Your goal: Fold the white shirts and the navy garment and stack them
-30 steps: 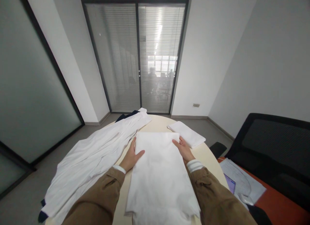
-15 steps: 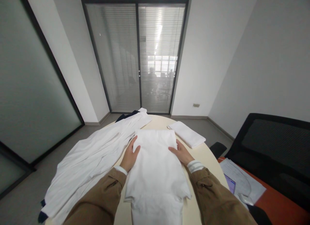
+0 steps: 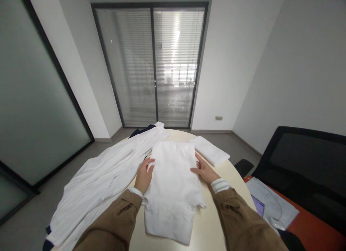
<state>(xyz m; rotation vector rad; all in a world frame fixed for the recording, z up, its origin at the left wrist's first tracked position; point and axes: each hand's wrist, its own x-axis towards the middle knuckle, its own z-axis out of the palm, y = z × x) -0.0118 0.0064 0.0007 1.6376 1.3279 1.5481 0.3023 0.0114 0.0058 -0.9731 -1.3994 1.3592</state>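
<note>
The round cream table (image 3: 209,229) holds all the cloth. A big white garment (image 3: 100,179) lies spread out on the left side, and part of it hangs off the near edge. In the middle lies a folded white shirt (image 3: 173,179), with its near end close to the table edge. A small folded white cloth (image 3: 212,151) sits far right, just beside the shirt. The two hands are apart, one on each side of the shirt. The left hand (image 3: 144,176) lies open on the left edge. The right hand (image 3: 204,170) is at the right edge; I cannot tell if it pinches the cloth. If one hand pushes harder, the fold may go crooked. The soft shirt could slip toward the near edge, or bump the small cloth and mess it up.
</note>
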